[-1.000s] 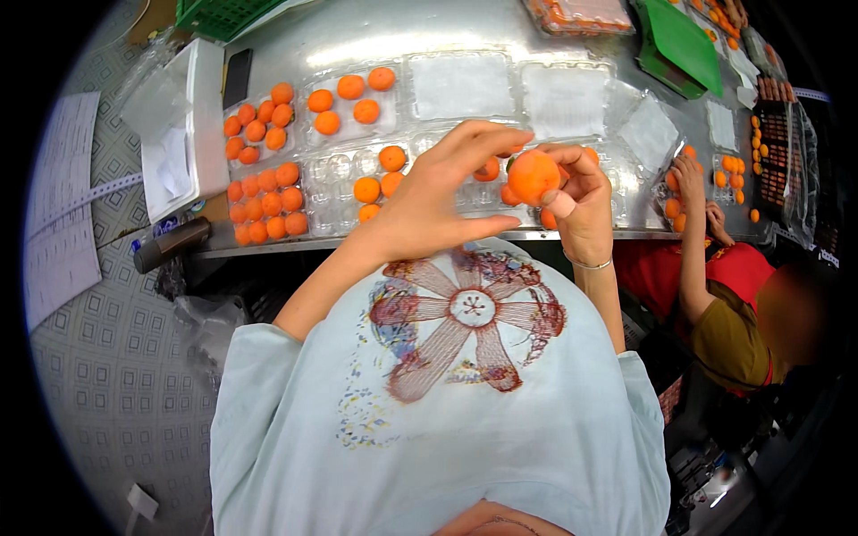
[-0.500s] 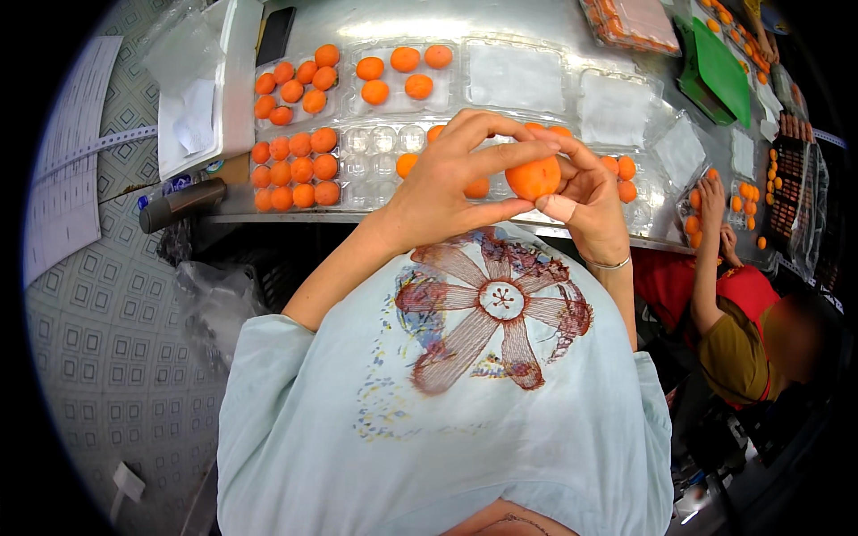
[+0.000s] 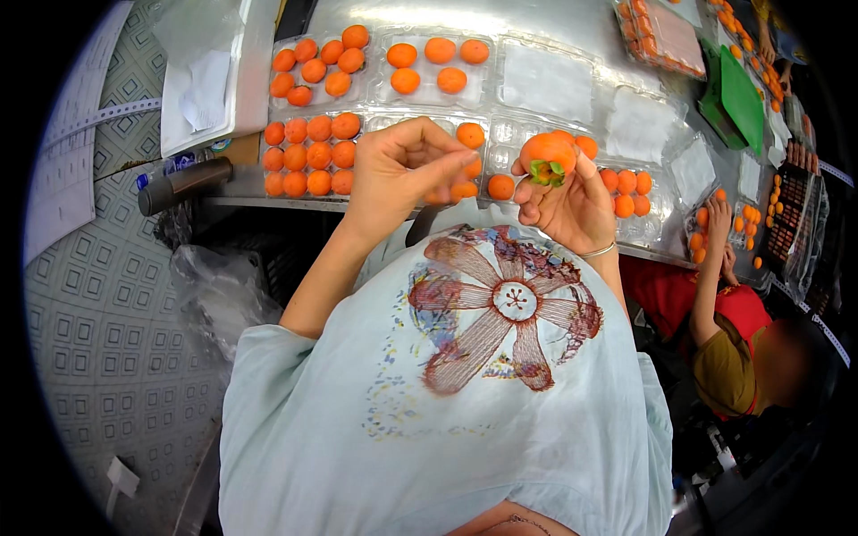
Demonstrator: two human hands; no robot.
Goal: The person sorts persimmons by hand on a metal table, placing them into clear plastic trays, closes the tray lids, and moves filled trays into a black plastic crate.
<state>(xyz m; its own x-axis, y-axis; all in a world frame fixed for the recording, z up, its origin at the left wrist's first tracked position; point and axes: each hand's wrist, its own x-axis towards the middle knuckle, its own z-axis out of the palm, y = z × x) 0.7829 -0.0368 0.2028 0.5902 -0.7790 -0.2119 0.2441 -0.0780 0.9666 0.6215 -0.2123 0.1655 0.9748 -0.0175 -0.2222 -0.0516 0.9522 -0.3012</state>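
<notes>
My right hand (image 3: 579, 207) holds an orange persimmon (image 3: 548, 150) by its sides, with the green leafy calyx turned toward me. To its left, my left hand (image 3: 402, 170) is apart from the fruit, thumb and fingertips pinched together; whether anything small is between them cannot be made out. Beneath and behind both hands are clear plastic trays. The tray at the front left (image 3: 359, 121) has rows of persimmons (image 3: 318, 156). Part of the tray behind my left hand is hidden, with a few persimmons (image 3: 469, 136) showing beside it. A loose persimmon (image 3: 500, 187) lies between my hands.
Farther back on the metal table (image 3: 536, 16) are trays with several persimmons (image 3: 439, 50) and trays lined with white sheets (image 3: 547, 82). A green basket (image 3: 728, 98) stands at the right. A co-worker's hand (image 3: 718, 217) touches fruit there. At left are a white box (image 3: 255, 62) and a dark bottle (image 3: 183, 186).
My left hand has come off the persimmon and moved left. My right hand has tilted the fruit, so its green calyx now shows. The whole view has shifted slightly.
</notes>
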